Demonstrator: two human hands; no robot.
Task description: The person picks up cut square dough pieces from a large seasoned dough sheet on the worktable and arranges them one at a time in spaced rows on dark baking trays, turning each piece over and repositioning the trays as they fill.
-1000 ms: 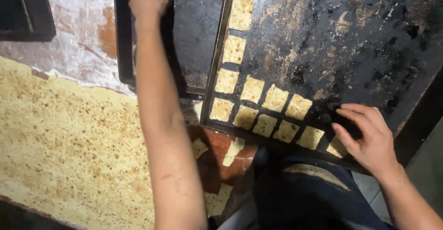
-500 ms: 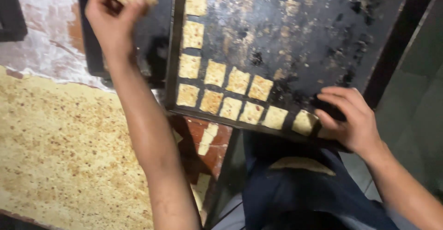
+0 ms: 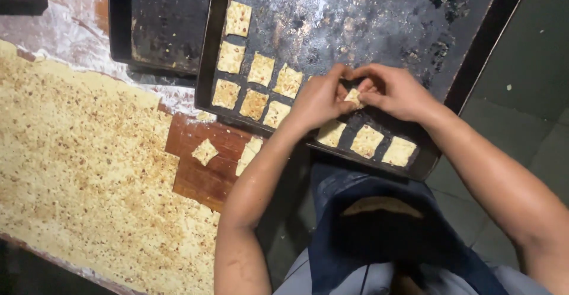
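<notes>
Both hands meet over the near part of a dark, stained baking tray (image 3: 379, 16). My left hand (image 3: 320, 98) and my right hand (image 3: 396, 91) pinch the same small square of pale dough (image 3: 354, 98) between their fingertips. Several cut dough squares (image 3: 255, 104) lie in rows along the tray's left and near edges, and three more (image 3: 366, 141) sit just below my hands. A big rolled sheet of speckled dough (image 3: 77, 170) covers the table at the left.
A second dark tray (image 3: 160, 22) lies left of the first. Loose dough squares (image 3: 205, 151) rest on bare brown wood (image 3: 201, 176) near the tray's corner. A dark apron (image 3: 379, 236) hangs below. Grey floor (image 3: 527, 76) shows at the right.
My left hand came down from the upper left with dough and joined my right hand over the tray's near edge. The view shifted, showing more of the tray.
</notes>
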